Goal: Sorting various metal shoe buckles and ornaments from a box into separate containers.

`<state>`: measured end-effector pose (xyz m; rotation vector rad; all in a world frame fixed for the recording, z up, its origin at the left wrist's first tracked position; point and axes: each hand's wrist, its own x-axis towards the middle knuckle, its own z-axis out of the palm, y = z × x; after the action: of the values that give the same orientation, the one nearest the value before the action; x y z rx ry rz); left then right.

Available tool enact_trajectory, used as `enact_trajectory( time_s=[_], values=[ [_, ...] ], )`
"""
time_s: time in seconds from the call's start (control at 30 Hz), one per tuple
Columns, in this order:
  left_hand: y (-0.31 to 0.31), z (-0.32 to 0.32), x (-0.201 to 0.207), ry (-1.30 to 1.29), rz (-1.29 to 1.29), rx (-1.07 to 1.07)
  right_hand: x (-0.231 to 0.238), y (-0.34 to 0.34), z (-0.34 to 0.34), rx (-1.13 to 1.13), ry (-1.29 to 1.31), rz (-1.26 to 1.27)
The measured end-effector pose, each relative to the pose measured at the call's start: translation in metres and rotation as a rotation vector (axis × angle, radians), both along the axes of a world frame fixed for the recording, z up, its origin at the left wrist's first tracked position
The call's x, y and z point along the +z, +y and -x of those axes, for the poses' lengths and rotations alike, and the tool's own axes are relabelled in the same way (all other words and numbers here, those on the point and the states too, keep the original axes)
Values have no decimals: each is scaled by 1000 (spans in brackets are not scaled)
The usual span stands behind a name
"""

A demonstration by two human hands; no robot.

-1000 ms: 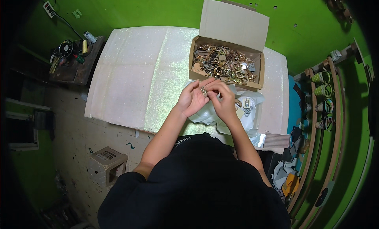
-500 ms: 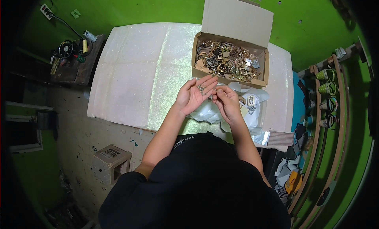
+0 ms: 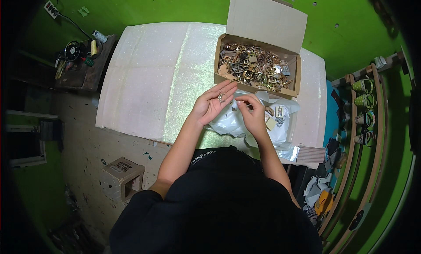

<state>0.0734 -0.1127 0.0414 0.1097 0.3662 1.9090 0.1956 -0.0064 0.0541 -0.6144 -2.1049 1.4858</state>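
Observation:
My left hand (image 3: 208, 104) is turned palm up with its fingers stretched out, cradling a few small metal pieces (image 3: 220, 96) at the base of the fingers. Close to its right, my right hand (image 3: 253, 116) has thumb and fingers drawn together in a pinch. Whatever lies between those fingertips is too small to make out. Below both hands a white plastic bag (image 3: 228, 124) lies spread, with metal buckles (image 3: 279, 111) and a small beige square (image 3: 270, 123) on its right part. Just beyond stands an open cardboard box (image 3: 285, 92) heaped with metal buckles and fittings (image 3: 254, 67).
A pale shimmering sheet covers the table (image 3: 140, 83). Sandals (image 3: 365, 100) hang on a wooden rack at the right, above fabric scraps (image 3: 324, 201). A wooden stool (image 3: 120, 175) stands on the floor at left. A side table (image 3: 79, 81) with thread spools is at far left.
My right hand has drawn slightly away from my left palm, opening a small gap between them. The left fingers have spread and tilted a little, and the metal pieces sit more bunched together.

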Motion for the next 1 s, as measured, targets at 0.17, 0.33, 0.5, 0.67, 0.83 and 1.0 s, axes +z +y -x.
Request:
enact_trajectory(
  time_s=[0.17,0.33,0.5,0.67,0.83,1.0],
  values=[
    [4,-5,0,31,-8,-34,2,-5,8,80,61,-365],
    [8,-7,3,-27,29,-39,5,-4,11,93,23,-593],
    [7,-6,-2,-33,19,-63,0,-5,10,74,50,-572],
    [5,-7,1,-91,26,-35,-10,-3,3,55,5,-20],
    [3,-3,0,-79,20,-25,-16,1,1,129,28,535],
    [4,-3,2,-94,5,-22,-13,0,1,109,39,668]
  ],
)
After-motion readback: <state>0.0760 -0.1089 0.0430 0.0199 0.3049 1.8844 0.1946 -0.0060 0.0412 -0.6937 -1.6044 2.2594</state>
